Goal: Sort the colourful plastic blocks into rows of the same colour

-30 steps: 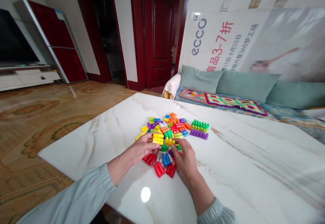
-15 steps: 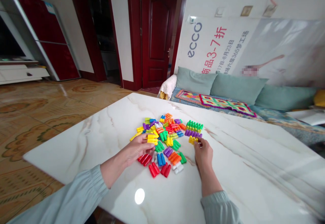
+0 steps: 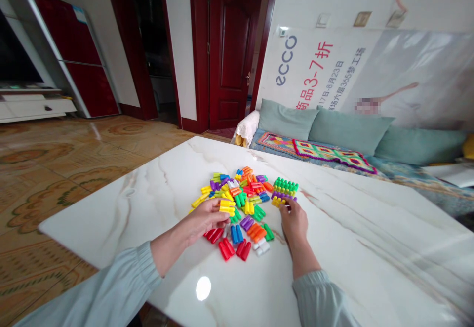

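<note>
At the near edge of the heap of blocks [image 3: 240, 199], on the marble-patterned table [image 3: 333, 267], I find red blocks [image 3: 226, 250] beside white blocks [image 3: 262, 248]. Such pieces I judge to be light, stiff moulded plastic, smooth enough to slip but hardly fragile; I would take hold across the ribbed flanks, leaving the rounded ends free. At the heap's left side, the left hand [image 3: 202, 220] reaches inward, thumb on the near side, grasping a yellow block [image 3: 226, 208]; whether it is single or doubled I cannot tell. Right of the heap, the right hand [image 3: 295, 219] arches over, its fingertips pinching a second yellow block [image 3: 277, 201] just beside the purple row [image 3: 285, 195]; contact with that row I cannot confirm. At the heap's far right lie the yellow-green row [image 3: 284, 189] and green row [image 3: 287, 183]. Well behind the heap, I note the sofa cushions [image 3: 350, 129].
</note>
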Motion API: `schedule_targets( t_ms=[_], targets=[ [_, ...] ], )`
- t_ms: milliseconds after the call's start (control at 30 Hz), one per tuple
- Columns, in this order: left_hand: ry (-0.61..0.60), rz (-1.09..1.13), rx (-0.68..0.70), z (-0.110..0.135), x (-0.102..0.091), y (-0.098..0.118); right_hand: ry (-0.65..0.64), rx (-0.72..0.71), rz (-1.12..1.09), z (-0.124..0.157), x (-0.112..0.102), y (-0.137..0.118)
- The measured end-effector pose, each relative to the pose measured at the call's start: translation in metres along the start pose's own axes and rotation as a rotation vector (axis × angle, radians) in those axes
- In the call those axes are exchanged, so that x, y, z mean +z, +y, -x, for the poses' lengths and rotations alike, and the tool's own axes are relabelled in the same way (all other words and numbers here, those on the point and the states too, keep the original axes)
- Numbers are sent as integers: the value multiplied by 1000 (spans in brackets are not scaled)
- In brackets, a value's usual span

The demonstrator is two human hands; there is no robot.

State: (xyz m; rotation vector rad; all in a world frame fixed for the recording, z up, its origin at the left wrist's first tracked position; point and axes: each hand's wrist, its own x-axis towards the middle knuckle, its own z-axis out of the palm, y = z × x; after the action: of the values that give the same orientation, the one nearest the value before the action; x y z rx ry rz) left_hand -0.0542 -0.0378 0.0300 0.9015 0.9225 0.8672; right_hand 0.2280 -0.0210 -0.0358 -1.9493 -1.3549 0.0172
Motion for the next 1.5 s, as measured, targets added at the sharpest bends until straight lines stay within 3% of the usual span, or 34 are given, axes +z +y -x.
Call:
schedule_targets(
  t_ms=[233, 367, 467, 567, 667, 867, 1000, 1167, 1233, 1500],
  targets=[
    [-4, -48, -13, 0, 1, -1, 20, -34, -60, 0, 2, 2],
    [-7, -61, 0, 0, 1, -2, 159, -61, -111, 7, -5, -10],
    [-24, -96, 20, -2, 0, -4, 220, -175, -271, 17, -8, -28],
    [-62, -137, 30, -2, 0, -7, 1, -404, -473, 31, -8, -49],
    [-117, -112, -7, -1, 1, -7, -253, -613, -529, 45, -8, -67],
    [-135, -73, -34, -1, -1, -8, -364, -757, -571, 56, -9, -86],
    [-212, -162, -62, 2, 2, -8, -381, -693, -640, 56, -6, -89],
    [-257, -115, -152, 4, 10, -9, -390, -343, -931, 59, 2, -90],
    [-283, -78, -128, 4, 13, -10, -404, -278, -1046, 60, 5, -91],
    [-317, 1, -11, 6, 16, -23, -308, -332, -1043, 62, 4, -96]
  ],
)
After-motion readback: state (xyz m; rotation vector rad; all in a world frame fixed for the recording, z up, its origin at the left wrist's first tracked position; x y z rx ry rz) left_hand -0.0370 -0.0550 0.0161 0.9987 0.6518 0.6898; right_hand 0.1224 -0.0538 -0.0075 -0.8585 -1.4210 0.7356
